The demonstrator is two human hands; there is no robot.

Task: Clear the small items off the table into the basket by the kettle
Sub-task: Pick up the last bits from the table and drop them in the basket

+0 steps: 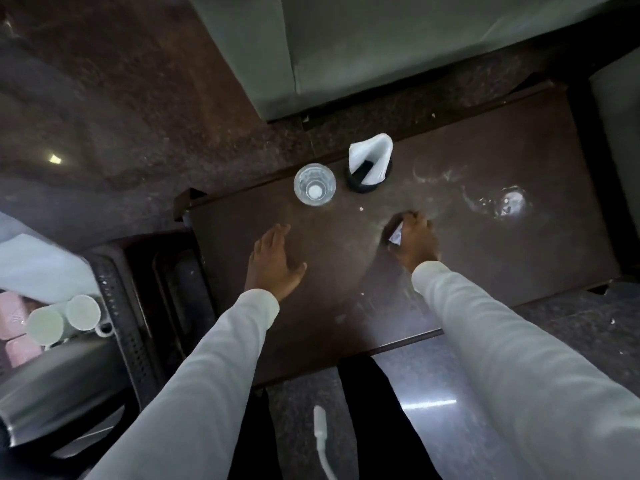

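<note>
My right hand point(414, 242) rests on the dark brown table point(519, 209) with its fingers curled around a small white packet point(396, 236), part of which shows by the thumb. My left hand point(273, 263) lies flat on the table with its fingers spread and nothing in it. An empty clear glass point(314, 184) stands near the table's far edge. Beside it, a black holder with white napkins point(370, 164) stands upright. At the left, a dark perforated basket point(121, 306) sits next to a steel kettle point(52, 386).
Two white cups point(64, 320) lie on their sides left of the basket. A grey sofa point(346, 46) is beyond the table. A white cable point(322, 441) hangs near my legs above the polished stone floor. Smears and a light reflection point(509, 202) mark the table's right part.
</note>
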